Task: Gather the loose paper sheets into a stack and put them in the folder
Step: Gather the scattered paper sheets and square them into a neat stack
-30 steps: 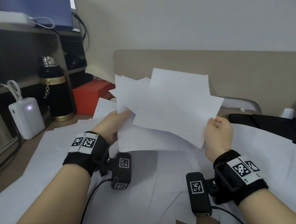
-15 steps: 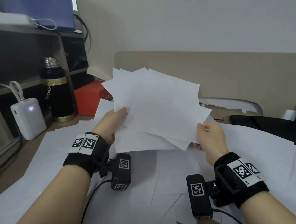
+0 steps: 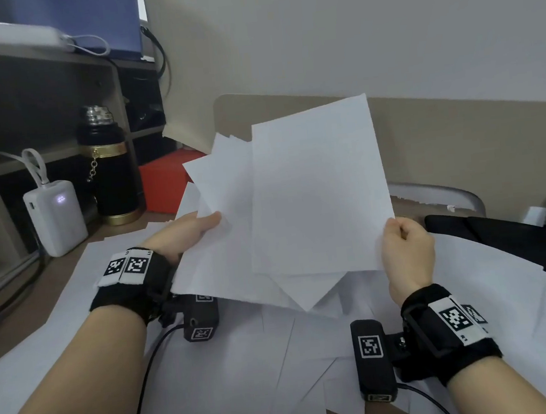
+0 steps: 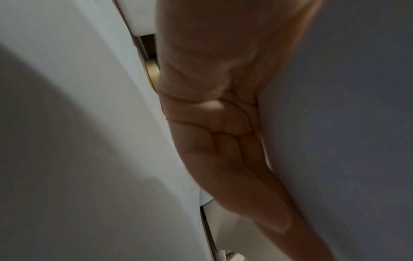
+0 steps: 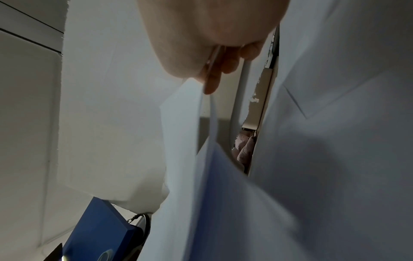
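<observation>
Both hands hold a fanned bundle of plain white paper sheets (image 3: pixel 314 196) up off the wooden desk (image 3: pixel 24 307), tilted toward the person. The left hand (image 3: pixel 184 235) pinches the bundle's left edge, thumb lying on top of the paper and fingers hidden beneath; in the left wrist view its palm (image 4: pixel 223 123) lies flat against the underside of the sheets. The right hand (image 3: pixel 406 254) is clamped on the lower right corner, and the right wrist view shows the sheet edges (image 5: pixel 201 141) caught between thumb and fingertips (image 5: pixel 212 83). The sheets are not squared: corners stick out at the top left and bottom. More loose white sheets (image 3: pixel 213 362) lie spread over the desk below. Off to the left stand a white power bank (image 3: pixel 56 221), a black flask with gold bands (image 3: pixel 108 169) and a red box (image 3: pixel 166 183). I cannot tell which object is the folder.
</observation>
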{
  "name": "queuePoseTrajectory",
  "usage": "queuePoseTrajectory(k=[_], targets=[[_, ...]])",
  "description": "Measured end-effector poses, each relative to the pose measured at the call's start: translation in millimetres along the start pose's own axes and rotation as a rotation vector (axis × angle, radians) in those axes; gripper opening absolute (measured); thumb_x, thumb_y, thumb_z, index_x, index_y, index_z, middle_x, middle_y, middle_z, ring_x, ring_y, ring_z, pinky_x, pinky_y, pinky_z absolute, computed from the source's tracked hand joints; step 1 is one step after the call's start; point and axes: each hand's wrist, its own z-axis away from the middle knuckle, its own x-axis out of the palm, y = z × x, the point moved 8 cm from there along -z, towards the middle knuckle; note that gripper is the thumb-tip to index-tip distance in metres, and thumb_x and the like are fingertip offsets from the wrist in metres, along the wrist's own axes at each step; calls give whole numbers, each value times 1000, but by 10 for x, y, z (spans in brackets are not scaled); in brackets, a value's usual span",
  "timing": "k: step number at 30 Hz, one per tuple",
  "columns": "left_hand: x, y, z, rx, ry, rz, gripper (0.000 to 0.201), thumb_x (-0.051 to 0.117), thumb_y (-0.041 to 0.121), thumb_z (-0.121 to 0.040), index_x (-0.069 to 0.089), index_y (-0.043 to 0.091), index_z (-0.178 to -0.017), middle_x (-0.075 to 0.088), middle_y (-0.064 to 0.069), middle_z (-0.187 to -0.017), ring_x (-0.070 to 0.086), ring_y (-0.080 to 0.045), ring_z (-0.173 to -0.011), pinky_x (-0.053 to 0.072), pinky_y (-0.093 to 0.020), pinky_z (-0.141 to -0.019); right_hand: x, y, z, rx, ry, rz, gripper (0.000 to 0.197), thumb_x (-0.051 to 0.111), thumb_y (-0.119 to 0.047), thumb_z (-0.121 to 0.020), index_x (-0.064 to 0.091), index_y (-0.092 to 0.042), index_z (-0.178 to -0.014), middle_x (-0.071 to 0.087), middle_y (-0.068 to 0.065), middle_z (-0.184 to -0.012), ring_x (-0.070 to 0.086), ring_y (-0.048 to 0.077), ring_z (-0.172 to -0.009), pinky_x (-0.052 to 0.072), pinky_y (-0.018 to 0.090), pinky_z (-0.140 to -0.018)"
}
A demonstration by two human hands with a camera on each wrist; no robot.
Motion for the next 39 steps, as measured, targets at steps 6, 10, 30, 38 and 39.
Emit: queuePoseTrajectory(k=[6,10,30,38,39], targets=[[46,8,26,10,-82,-27,27,45,29,-101,62,13,-113,72,-5,-102,69,-20,-87,51,-36,-85,95,250,-26,128,-120,132,33,46,-27,-86,57,-30,-56,46,-5,-64,38,26,-87,35,35,-67],[49,-9,26,7,-94,19,25,47,29,-100,64,14,-112,74,-5,-100,71,-20,-87,52,-36,-84,131,254,34,189,-210,70,21,51,-15,-91,63,-15,-74,60,-4,-77,52,20,-81,42,31,-77],[199,-98,-120,-17,-44,166,25,42,33,-103,61,17,-99,75,5,-74,71,-12,-66,58,-28,-62,30,281,3,227,-69,-16,15,52,-10,-91,59,-16,-102,65,7,-103,61,23,-91,50,35,-86],[392,-19,-47,-39,-102,213,39,36,47,-101,65,21,-107,75,5,-98,73,-9,-80,55,-23,-64,337,97,184,221,-370,4,20,55,-13,-88,62,-23,-104,67,-1,-105,63,21,-103,51,44,-96],[387,-11,-54,-34,-93,213,41,35,49,-101,65,22,-110,73,6,-102,72,-8,-86,55,-21,-68,344,104,203,240,-390,15,21,56,-13,-88,62,-21,-106,67,1,-107,63,22,-103,52,43,-94]])
